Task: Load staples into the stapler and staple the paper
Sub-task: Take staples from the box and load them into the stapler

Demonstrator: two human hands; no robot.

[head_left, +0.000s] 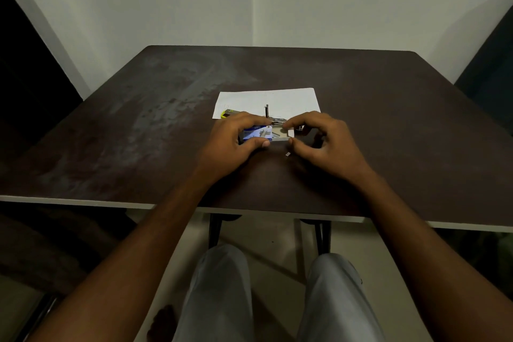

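Both hands' grips pinch the staple box, long axis left-right, tray opening rightward.

Single head-worn wide-angle view, forward and down, close over the dark table.
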